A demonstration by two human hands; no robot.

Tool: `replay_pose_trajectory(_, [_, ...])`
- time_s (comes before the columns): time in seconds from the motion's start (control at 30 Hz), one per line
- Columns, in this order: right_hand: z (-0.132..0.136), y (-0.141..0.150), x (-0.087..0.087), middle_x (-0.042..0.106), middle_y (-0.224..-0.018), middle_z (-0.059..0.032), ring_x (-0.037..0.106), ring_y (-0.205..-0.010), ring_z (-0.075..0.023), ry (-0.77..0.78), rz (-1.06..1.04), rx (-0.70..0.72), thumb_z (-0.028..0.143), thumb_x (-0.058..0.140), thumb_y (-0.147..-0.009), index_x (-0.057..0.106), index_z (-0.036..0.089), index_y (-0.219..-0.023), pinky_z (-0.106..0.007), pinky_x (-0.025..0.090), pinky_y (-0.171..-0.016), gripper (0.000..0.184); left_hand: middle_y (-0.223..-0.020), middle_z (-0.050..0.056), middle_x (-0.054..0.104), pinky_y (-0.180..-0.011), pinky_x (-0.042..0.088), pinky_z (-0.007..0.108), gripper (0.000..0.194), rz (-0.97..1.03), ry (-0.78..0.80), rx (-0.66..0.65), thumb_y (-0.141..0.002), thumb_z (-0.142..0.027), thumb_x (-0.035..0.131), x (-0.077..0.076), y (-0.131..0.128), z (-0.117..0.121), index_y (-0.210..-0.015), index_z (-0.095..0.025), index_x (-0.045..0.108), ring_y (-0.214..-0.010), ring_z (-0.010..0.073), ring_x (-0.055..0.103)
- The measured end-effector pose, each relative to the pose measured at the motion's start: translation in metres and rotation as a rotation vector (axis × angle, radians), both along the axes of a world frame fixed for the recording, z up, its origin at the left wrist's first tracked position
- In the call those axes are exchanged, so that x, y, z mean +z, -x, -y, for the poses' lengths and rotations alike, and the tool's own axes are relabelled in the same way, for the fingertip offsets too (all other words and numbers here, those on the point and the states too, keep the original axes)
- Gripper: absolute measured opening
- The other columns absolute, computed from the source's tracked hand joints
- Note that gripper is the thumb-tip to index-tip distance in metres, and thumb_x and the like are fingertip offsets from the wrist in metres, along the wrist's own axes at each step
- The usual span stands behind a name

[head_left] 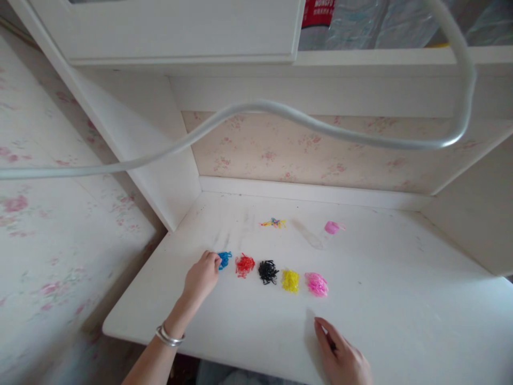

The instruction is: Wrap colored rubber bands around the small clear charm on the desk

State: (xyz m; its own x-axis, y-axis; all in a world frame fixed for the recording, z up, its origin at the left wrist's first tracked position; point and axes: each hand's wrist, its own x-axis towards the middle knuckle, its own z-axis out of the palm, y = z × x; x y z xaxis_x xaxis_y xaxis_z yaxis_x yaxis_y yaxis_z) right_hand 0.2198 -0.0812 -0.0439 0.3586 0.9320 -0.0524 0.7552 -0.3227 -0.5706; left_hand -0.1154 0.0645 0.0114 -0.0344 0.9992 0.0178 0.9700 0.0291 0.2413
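My left hand (pixel 203 272), a silver bangle on its wrist, has its fingers closed at the left edge of a blue pile of small rubber bands (pixel 225 260). The fingertips touch the pile and partly hide it. To its right, in a row, lie separate piles of red rubber bands (pixel 245 265), black rubber bands (pixel 267 272), yellow rubber bands (pixel 290 280) and pink rubber bands (pixel 317 284). My right hand (pixel 342 353) is near the front edge, below the pink pile, thumb and forefinger pressed together. Whatever it may hold is not visible.
Behind the row lie a small mixed-colour heap of bands (pixel 274 223) and a pink item (pixel 332 228) beside a faint, clear object. The white desk (pixel 401 321) has a shelf overhead. A pale cable (pixel 256 106) crosses close before the camera.
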Motion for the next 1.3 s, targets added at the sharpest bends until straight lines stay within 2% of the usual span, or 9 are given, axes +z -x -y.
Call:
replay_pose_trajectory(0.27, [0.003, -0.001, 0.006, 0.073, -0.089, -0.0024, 0.069, -0.077, -0.0198, -0.032, -0.134, 0.003, 0.062, 0.045, -0.078, 0.072, 0.029, -0.096, -0.021, 0.05, -0.064, 0.046, -0.1, 0.004, 0.063, -0.06, 0.042, 0.025, 0.022, -0.076, -0.11, 0.005, -0.092, -0.029, 0.04, -0.002, -0.006, 0.011, -0.093, -0.023, 0.061, -0.073, 0.0163, 0.064])
replay_pose_trajectory(0.4, [-0.003, -0.002, 0.013, 0.07, -0.069, -0.0027, 0.063, -0.06, -0.0157, -0.039, -0.246, -0.029, 0.065, 0.046, -0.077, 0.073, 0.022, -0.092, -0.019, 0.047, -0.055, 0.053, -0.097, 0.004, 0.065, -0.062, 0.044, 0.024, 0.023, -0.006, -0.193, 0.024, -0.092, -0.032, 0.04, -0.001, -0.002, 0.027, -0.094, -0.023, 0.061, -0.077, 0.0167, 0.065])
replay_pose_trajectory(0.5, [-0.016, -0.002, 0.028, 0.06, -0.056, 0.0008, 0.053, -0.05, -0.0122, -0.054, -0.254, 0.027, 0.063, 0.047, -0.079, 0.072, 0.018, -0.094, -0.019, 0.041, -0.048, 0.053, -0.094, 0.005, 0.067, -0.066, 0.046, 0.024, 0.024, 0.122, -0.239, 0.043, -0.091, -0.036, 0.04, -0.01, 0.005, 0.044, -0.095, -0.023, 0.06, -0.078, 0.017, 0.065])
replay_pose_trajectory(0.63, [-0.057, 0.006, 0.061, 0.06, -0.061, 0.0017, 0.05, -0.051, -0.0099, -0.088, -0.198, 0.202, 0.056, 0.045, -0.083, 0.07, 0.02, -0.097, -0.019, 0.04, -0.051, 0.046, -0.086, 0.004, 0.069, -0.065, 0.049, 0.026, 0.029, 0.286, -0.247, 0.126, -0.09, -0.043, 0.04, -0.032, 0.012, 0.068, -0.094, -0.022, 0.06, -0.074, 0.018, 0.065])
replay_pose_trajectory(0.77, [-0.127, 0.022, 0.08, 0.065, -0.072, 0.0007, 0.056, -0.06, -0.0112, -0.099, -0.09, 0.325, 0.049, 0.044, -0.086, 0.069, 0.022, -0.1, -0.021, 0.041, -0.06, 0.039, -0.087, 0.004, 0.07, -0.065, 0.05, 0.025, 0.028, 0.335, -0.28, 0.118, -0.091, -0.042, 0.041, -0.049, 0.012, 0.085, -0.095, -0.022, 0.059, -0.072, 0.0166, 0.066])
replay_pose_trajectory(0.9, [-0.202, 0.034, 0.071, 0.068, -0.089, -0.0023, 0.061, -0.077, -0.0141, 0.033, 0.131, 0.286, 0.035, 0.043, -0.086, 0.065, 0.022, -0.109, -0.024, 0.042, -0.07, 0.035, -0.087, 0.004, 0.07, -0.065, 0.05, 0.024, 0.026, 0.357, -0.303, 0.081, -0.09, -0.041, 0.043, -0.052, 0.011, 0.089, -0.097, -0.022, 0.059, -0.073, 0.0158, 0.066])
replay_pose_trajectory(1.0, [-0.242, 0.036, 0.059, 0.066, -0.103, -0.0095, 0.06, -0.091, -0.0178, 0.073, 0.191, 0.247, 0.029, 0.044, -0.086, 0.061, 0.016, -0.118, -0.026, 0.042, -0.077, 0.039, -0.084, 0.003, 0.07, -0.066, 0.05, 0.024, 0.028, 0.363, -0.292, 0.101, -0.09, -0.042, 0.043, -0.05, 0.013, 0.087, -0.096, -0.021, 0.06, -0.072, 0.0155, 0.066])
replay_pose_trajectory(1.13, [-0.269, 0.036, 0.05, 0.063, -0.111, -0.0162, 0.06, -0.098, -0.021, 0.097, 0.236, 0.212, 0.025, 0.041, -0.087, 0.064, 0.012, -0.113, -0.029, 0.042, -0.079, 0.037, -0.082, 0.002, 0.07, -0.065, 0.05, 0.024, 0.028, 0.347, -0.267, 0.096, -0.091, -0.042, 0.042, -0.049, 0.014, 0.085, -0.097, -0.021, 0.06, -0.07, 0.0152, 0.066])
replay_pose_trajectory(1.3, [-0.276, 0.034, 0.048, 0.063, -0.11, -0.0161, 0.062, -0.094, -0.0216, 0.106, 0.285, 0.174, 0.023, 0.038, -0.088, 0.069, 0.014, -0.101, -0.029, 0.043, -0.075, 0.034, -0.081, 0.002, 0.07, -0.061, 0.05, 0.024, 0.028, 0.323, -0.283, 0.088, -0.091, -0.041, 0.041, -0.05, 0.014, 0.083, -0.095, -0.021, 0.061, -0.069, 0.0153, 0.066])
